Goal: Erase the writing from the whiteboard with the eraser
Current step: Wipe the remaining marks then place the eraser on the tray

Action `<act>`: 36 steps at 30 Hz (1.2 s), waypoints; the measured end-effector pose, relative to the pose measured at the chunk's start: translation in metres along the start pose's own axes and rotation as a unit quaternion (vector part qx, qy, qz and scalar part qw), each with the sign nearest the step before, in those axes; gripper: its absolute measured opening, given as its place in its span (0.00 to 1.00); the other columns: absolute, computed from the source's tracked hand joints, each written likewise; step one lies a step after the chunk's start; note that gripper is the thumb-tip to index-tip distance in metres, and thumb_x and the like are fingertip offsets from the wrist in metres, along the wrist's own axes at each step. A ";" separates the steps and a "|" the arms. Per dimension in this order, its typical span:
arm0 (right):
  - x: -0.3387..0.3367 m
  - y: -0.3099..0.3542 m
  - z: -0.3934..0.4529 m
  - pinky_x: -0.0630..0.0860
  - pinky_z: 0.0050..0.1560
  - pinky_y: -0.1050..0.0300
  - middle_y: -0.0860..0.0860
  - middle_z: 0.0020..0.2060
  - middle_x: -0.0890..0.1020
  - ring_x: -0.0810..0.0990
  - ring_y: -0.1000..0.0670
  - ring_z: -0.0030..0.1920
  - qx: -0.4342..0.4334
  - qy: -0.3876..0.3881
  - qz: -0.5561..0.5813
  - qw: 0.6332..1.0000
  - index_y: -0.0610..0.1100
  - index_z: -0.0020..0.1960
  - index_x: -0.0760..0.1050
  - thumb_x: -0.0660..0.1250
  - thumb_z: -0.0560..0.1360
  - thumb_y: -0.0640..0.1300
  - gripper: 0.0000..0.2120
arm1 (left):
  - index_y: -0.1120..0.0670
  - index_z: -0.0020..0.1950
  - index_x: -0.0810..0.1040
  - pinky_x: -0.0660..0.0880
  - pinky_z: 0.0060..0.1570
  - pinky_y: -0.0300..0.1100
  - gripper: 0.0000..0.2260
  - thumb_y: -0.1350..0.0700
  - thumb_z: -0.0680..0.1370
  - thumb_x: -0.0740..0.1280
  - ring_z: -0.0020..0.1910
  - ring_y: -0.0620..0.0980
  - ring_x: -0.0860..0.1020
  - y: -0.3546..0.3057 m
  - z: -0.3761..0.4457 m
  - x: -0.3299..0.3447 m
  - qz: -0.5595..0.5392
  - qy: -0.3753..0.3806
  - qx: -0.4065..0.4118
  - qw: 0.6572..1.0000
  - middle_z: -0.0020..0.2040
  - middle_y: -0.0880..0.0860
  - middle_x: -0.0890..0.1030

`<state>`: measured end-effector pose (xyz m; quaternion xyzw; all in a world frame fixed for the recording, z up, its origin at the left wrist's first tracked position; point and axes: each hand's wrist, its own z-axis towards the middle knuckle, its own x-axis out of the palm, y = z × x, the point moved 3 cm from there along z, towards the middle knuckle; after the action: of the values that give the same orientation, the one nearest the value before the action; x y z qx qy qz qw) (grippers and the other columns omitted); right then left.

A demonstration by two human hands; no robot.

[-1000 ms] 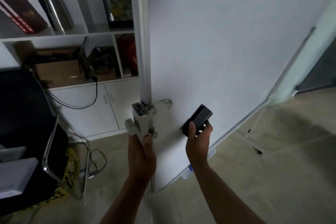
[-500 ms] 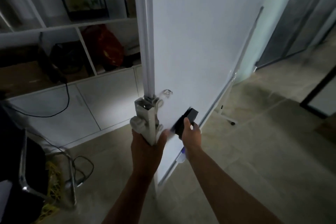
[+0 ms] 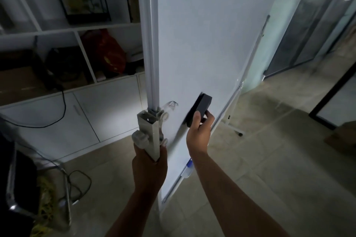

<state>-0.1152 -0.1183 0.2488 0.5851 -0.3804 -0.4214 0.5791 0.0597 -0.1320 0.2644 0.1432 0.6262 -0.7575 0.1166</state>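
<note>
Wiping step in hand — right hand (image 3: 198, 132) pinches the dark eraser (image 3: 199, 108) flat against the lower whiteboard (image 3: 202, 34), left hand (image 3: 149, 161) wraps the stand bracket (image 3: 149, 131) — no writing visible, next probably sweep any unwiped area.

Only the person's two arms show, each uncovered from the hand down to the bottom edge of the view; the bare left hand (image 3: 149, 167) is seen from its back, broad and rounded at the knuckles, narrowing to the wrist; the bare left forearm (image 3: 134, 211) below it is unclothed along all its visible length; the bare right hand (image 3: 198, 136) shows its back and the side of its thumb; the bare right forearm (image 3: 231, 194) is likewise unclothed, long, widening toward the elbow end; dim light hides finer detail on either arm.
</note>
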 end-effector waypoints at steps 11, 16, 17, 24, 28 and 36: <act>0.005 -0.013 0.035 0.69 0.62 0.57 0.50 0.64 0.74 0.73 0.50 0.63 -0.003 0.016 -0.024 1.000 0.44 0.74 0.62 0.56 0.82 0.48 0.22 | 0.62 0.57 0.71 0.67 0.31 0.34 0.19 0.52 0.74 0.71 0.33 0.44 0.77 -0.004 -0.003 0.001 -0.026 -0.024 0.003 0.999 0.39 0.55 0.80; 0.003 -0.023 0.058 0.72 0.54 0.52 0.50 0.54 0.76 0.76 0.48 0.55 0.097 0.025 -0.014 0.995 0.45 0.68 0.65 0.56 0.81 0.53 0.19 | 0.62 0.52 0.72 0.69 0.34 0.38 0.15 0.55 0.73 0.72 0.33 0.54 0.78 -0.002 -0.007 0.002 -0.039 -0.047 -0.010 0.998 0.33 0.49 0.76; 0.002 -0.011 0.062 0.72 0.57 0.57 0.54 0.56 0.77 0.75 0.52 0.57 0.016 0.024 0.002 1.000 0.49 0.70 0.65 0.56 0.81 0.53 0.19 | 0.60 0.50 0.73 0.70 0.35 0.40 0.13 0.56 0.73 0.73 0.33 0.54 0.77 -0.003 -0.007 0.003 -0.038 -0.049 -0.009 0.998 0.33 0.48 0.75; 0.002 -0.004 0.103 0.74 0.57 0.50 0.46 0.55 0.80 0.78 0.43 0.57 0.091 -0.001 -0.010 0.996 0.44 0.67 0.69 0.56 0.81 0.52 0.19 | 0.45 0.42 0.75 0.73 0.40 0.47 0.11 0.57 0.71 0.75 0.37 0.58 0.79 -0.007 -0.010 0.007 -0.075 -0.097 0.059 0.991 0.35 0.52 0.77; 0.001 0.015 0.103 0.73 0.55 0.61 0.53 0.55 0.80 0.76 0.53 0.54 -0.087 0.011 0.000 0.996 0.52 0.73 0.64 0.56 0.81 0.52 0.21 | 0.32 0.48 0.75 0.75 0.39 0.47 0.15 0.51 0.69 0.70 0.36 0.54 0.78 -0.012 -0.010 0.006 -0.083 -0.116 0.090 0.986 0.35 0.49 0.77; 0.001 0.008 0.086 0.76 0.58 0.57 0.48 0.59 0.77 0.78 0.50 0.57 -0.043 0.038 0.053 0.997 0.42 0.71 0.62 0.60 0.80 0.49 0.22 | 0.49 0.48 0.73 0.77 0.33 0.46 0.15 0.40 0.69 0.68 0.36 0.50 0.79 0.002 -0.008 0.010 -0.096 -0.106 0.081 0.986 0.37 0.54 0.79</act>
<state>-0.1946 -0.1503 0.2591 0.5545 -0.3698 -0.3834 0.6394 0.0520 -0.1244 0.2579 0.0101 0.5575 -0.8244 0.0969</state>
